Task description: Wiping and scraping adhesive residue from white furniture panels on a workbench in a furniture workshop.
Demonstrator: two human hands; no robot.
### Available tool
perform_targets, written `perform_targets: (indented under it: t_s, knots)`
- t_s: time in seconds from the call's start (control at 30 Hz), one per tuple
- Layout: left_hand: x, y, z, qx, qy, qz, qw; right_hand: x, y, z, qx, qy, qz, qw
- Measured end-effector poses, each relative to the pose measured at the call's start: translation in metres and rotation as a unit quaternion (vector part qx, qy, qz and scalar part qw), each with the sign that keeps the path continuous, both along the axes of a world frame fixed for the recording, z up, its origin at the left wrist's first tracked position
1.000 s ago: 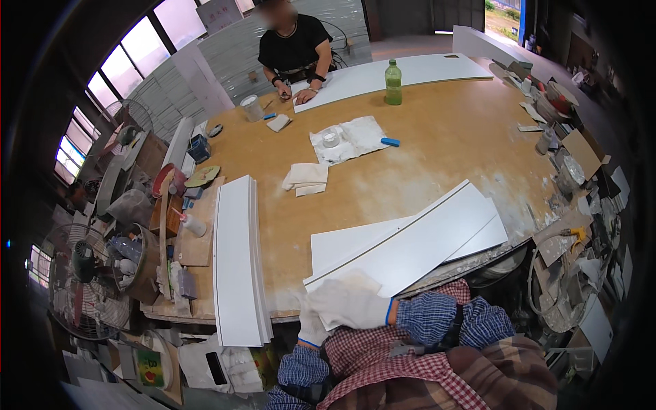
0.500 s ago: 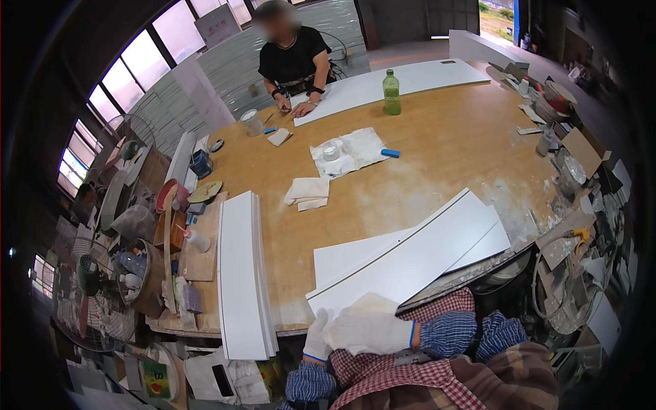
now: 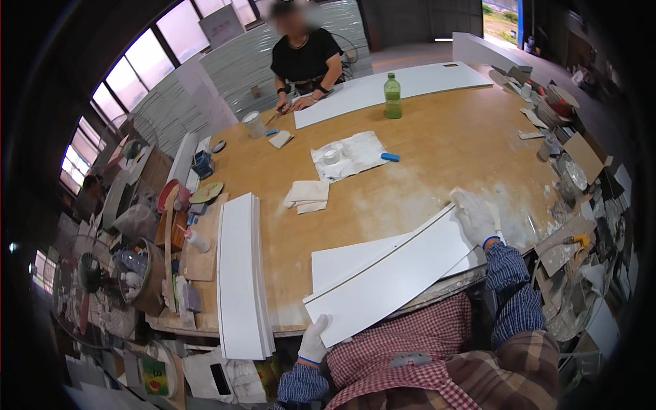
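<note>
A long white panel [image 3: 393, 280] with a dark groove along one edge lies slanted over another white panel [image 3: 348, 258] at the table's near edge. My left hand [image 3: 314, 339], in a white glove, grips its near left corner. At the opposite end of the top panel is my gloved right hand [image 3: 476, 217], its fingers bent over that end. A cream cloth [image 3: 498, 217] shows in part beside the right hand, which covers the rest of it.
White panels [image 3: 239, 273] are stacked to the left. A folded cloth [image 3: 307, 195], a small tub [image 3: 331, 156], a blue block [image 3: 390, 157] and a green bottle [image 3: 392, 97] stand or lie on the table [image 3: 437, 143]. Across it, a person [image 3: 304, 58] works at a long panel [image 3: 383, 92].
My right hand has swept from the panel's near end to its far right end, with the cream cloth. My left hand stays at the near corner. The person opposite has shifted slightly right.
</note>
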State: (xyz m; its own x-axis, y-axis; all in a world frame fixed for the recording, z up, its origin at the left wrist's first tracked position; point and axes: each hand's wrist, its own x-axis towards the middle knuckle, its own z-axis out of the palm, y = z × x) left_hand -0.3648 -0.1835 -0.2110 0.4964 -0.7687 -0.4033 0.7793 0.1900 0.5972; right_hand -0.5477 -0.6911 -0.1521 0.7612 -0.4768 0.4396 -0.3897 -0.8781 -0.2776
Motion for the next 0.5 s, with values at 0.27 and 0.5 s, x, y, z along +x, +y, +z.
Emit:
perform_targets:
  t_s: [0.27,0.5]
  knots:
    - [-0.041,0.065,0.061,0.024,-0.056,0.148,0.987,-0.078,-0.059,-0.099,0.207,-0.100,-0.172,0.958]
    - [-0.052,0.091,0.110,0.023,-0.127,0.344,0.930,-0.050,0.051,-0.052,0.033,0.004,-0.002,0.999]
